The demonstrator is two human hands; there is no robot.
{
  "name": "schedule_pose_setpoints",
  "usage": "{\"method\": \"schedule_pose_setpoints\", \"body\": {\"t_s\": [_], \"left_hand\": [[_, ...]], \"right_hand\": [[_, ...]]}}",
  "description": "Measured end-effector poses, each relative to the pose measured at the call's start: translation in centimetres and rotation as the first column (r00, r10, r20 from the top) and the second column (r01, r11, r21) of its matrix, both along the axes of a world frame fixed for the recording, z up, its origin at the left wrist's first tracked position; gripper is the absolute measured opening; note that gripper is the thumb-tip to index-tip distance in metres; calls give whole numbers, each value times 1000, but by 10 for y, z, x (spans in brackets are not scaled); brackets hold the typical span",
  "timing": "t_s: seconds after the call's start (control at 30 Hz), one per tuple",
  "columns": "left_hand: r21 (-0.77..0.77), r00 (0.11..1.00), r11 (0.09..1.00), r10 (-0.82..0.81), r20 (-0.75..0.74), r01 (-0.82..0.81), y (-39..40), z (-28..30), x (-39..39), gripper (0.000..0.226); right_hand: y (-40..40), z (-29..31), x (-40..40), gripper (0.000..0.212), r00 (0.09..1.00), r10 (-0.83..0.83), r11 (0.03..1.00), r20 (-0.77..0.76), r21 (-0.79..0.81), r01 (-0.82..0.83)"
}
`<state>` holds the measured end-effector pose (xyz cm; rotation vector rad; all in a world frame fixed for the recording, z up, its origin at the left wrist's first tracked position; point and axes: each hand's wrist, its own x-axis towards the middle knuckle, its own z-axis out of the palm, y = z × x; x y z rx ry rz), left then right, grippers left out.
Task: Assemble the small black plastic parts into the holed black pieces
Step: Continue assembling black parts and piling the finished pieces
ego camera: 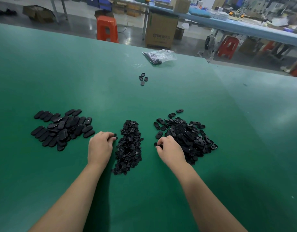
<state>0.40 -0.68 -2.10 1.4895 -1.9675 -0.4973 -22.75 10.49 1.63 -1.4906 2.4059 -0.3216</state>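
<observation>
On the wide green table mat (144,101) lie three heaps of black plastic. In the middle is a long narrow heap of small round black plastic parts (129,146). To its right is a bigger heap of flat oval black pieces with a hole (188,134), and to its left a heap of oval black pieces lying with the smooth side up (62,128).

The left hand (101,146) rests on the mat just beside the left edge of the middle heap; its fingers are curled and the fingertips (113,137) pinch one small round black part (115,135). The right hand (169,148) is at the left edge of the right heap, with fingers curled round one holed oval piece (157,144).

Farther on the mat lie four loose black oval pieces (143,79) together, and beyond them a crumpled clear plastic bag (159,56) with dark parts inside.
</observation>
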Motion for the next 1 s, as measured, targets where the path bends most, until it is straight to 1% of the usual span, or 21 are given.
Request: {"method": "schedule_pose_setpoints", "body": {"t_s": [0.1, 0.23, 0.33, 0.4, 0.47, 0.5, 0.53, 0.57, 0.6, 0.63, 0.67, 0.7, 0.77, 0.8, 0.9, 1.0], "left_hand": [[8, 1000, 1000, -14, -3, 14, 0, 0, 1, 10], [16, 999, 1000, -9, -32, 10, 0, 0, 2, 7], [28, 998, 1000, 1, -55, 0, -1, -1, 2, 7], [32, 998, 999, 10, -65, -8, -2, -2, 2, 7], [45, 997, 999, 18, -78, -14, -2, -2, 1, 7], [57, 996, 998, 23, -88, -18, -3, -2, 1, 8], [71, 995, 997, 28, -98, -21, -3, -1, 1, 8], [89, 994, 996, 35, -108, -25, -2, -1, 2, 8], [107, 992, 994, 41, -118, -29, -2, 0, 2, 8], [120, 991, 992, 48, -126, -32, -2, 0, 3, 8], [129, 990, 991, 53, -132, -36, -2, 1, 3, 8], [135, 989, 990, 56, -138, -37, -2, 1, 3, 8], [144, 986, 989, 60, -155, -37, -2, 2, 3, 9], [148, 985, 988, 59, -160, -35, -2, 3, 3, 9], [162, 987, 987, 47, -151, -22, -1, 3, 3, 9], [163, 985, 986, 46, -169, -18, -1, 3, 3, 12]], "right_hand": [[2, -4, 0, 21, 1000, 8, 1000, 25, -28, -7], [1, -6, -5, 27, 995, 49, 999, 89, -18, -48], [2, -5, -10, 28, 991, 107, 994, 82, -9, -106], [3, -6, -10, 26, 991, 124, 992, 58, -40, -122], [4, -9, -9, 26, 992, 107, 990, 64, -97, -101], [5, -10, -6, 24, 990, 81, 988, 115, -140, -64], [6, -11, -4, 21, 974, 43, 982, 221, -186, -1], [6, -11, 0, 19, 927, 5, 971, 374, -225, 85], [6, -11, 5, 19, 848, -21, 953, 529, -245, 176], [5, -12, 10, 19, 758, -31, 934, 652, -251, 255], [5, -13, 15, 19, 684, -35, 916, 729, -249, 313], [4, -14, 20, 19, 628, -38, 903, 777, -242, 355], [3, -17, 30, 21, 568, -43, 892, 822, -225, 393], [3, -20, 34, 24, 568, -40, 892, 822, -227, 392], [8, -25, 41, 27, 620, -2, 874, 784, -299, 382], [11, -26, 41, 21, 650, 22, 858, 760, -348, 377]]}}
